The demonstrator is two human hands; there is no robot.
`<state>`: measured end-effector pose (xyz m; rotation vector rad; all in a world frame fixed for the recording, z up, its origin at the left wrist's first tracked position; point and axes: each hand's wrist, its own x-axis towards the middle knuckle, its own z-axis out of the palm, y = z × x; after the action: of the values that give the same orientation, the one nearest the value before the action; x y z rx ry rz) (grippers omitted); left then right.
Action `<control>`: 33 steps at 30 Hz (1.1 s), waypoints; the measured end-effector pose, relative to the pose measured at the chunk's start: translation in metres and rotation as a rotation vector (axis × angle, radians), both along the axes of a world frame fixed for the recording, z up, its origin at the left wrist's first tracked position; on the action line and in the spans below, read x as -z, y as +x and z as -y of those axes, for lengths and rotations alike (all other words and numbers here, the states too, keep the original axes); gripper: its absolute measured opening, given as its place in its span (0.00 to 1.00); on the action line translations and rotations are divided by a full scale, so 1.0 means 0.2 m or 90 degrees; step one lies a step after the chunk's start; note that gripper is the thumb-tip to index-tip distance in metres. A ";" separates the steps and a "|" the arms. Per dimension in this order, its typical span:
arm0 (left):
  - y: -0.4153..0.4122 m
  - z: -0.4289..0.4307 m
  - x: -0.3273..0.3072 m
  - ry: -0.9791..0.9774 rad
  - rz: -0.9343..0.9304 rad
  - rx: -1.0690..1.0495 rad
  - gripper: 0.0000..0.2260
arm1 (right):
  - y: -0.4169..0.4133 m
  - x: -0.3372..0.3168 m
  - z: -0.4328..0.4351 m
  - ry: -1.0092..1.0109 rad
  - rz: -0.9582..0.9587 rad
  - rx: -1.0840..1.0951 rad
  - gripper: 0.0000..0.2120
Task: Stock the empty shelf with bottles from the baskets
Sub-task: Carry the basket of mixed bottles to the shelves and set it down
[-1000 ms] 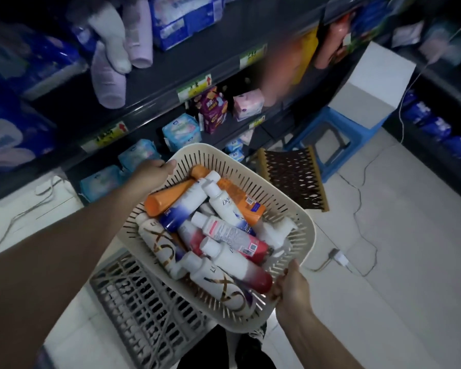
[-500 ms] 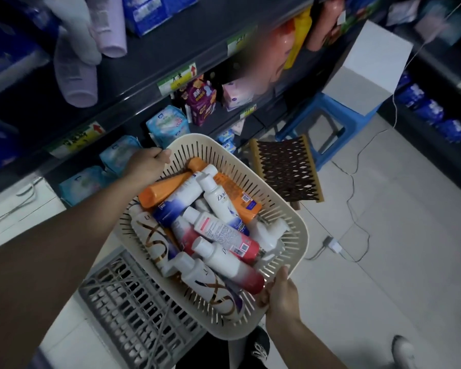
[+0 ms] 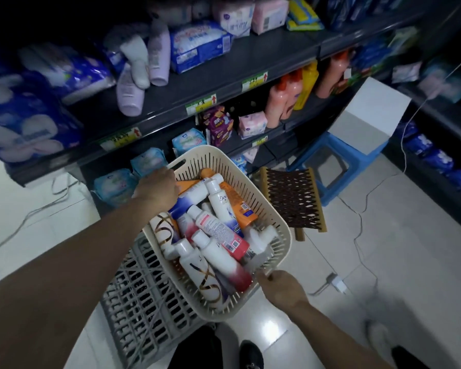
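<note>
Here, nearest the onlooker, the right hand (image 3: pixel 282 290) is gripping the near rim of the cream slotted plastic basket (image 3: pixel 265 205), its fingers curling over the edge and closing on it. The basket is hanging tilted above a grey plastic lattice crate (image 3: pixel 144 302), which is standing on the pale tiled floor.

Inside the basket, the white plastic bottles with red and purple bases (image 3: pixel 213 235) are lying on their sides in a loose heap, with an orange tube (image 3: pixel 240 206) among them. The heap is sitting between the two hands. The right fingers are touching only the rim, just beside the nearest bottle base.

At the far-left rim, the left hand (image 3: pixel 157 189) is holding on beside the handle slot. Its fingertips are hidden past the edge, so whether they are also touching the orange tube cannot be told.

The bottles are probably stiff, smooth and full, so they are likely to roll and slide as the basket tips. The whole load is probably fairly heavy for a thin slotted wall, which suits a grip on opposite rims. A single bottle would best be taken round its body, below the cap.

Farther off, a dark grey metal shelf (image 3: pixel 224 73) is showing a bare stretch beside some lavender bottles (image 3: pixel 129 94). A brown lattice basket (image 3: pixel 293 201) and a blue plastic stool (image 3: pixel 338 162) are standing beyond.
</note>
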<state>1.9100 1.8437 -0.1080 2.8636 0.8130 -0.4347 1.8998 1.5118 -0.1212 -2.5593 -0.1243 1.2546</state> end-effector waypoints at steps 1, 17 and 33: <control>-0.04 0.03 -0.03 0.010 -0.001 0.004 0.17 | 0.02 -0.02 0.01 -0.013 0.010 -0.043 0.21; -0.91 0.79 -0.57 0.081 0.050 -0.105 0.14 | -0.22 -0.50 0.22 0.022 0.344 -0.480 0.18; -1.70 1.39 -0.86 0.157 0.106 -0.071 0.14 | -0.82 -0.88 0.56 0.095 0.481 -0.591 0.21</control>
<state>1.5695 1.5647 0.0645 3.0016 1.0555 -0.0850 1.7356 1.3988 0.0551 -2.7338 -1.6111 0.3287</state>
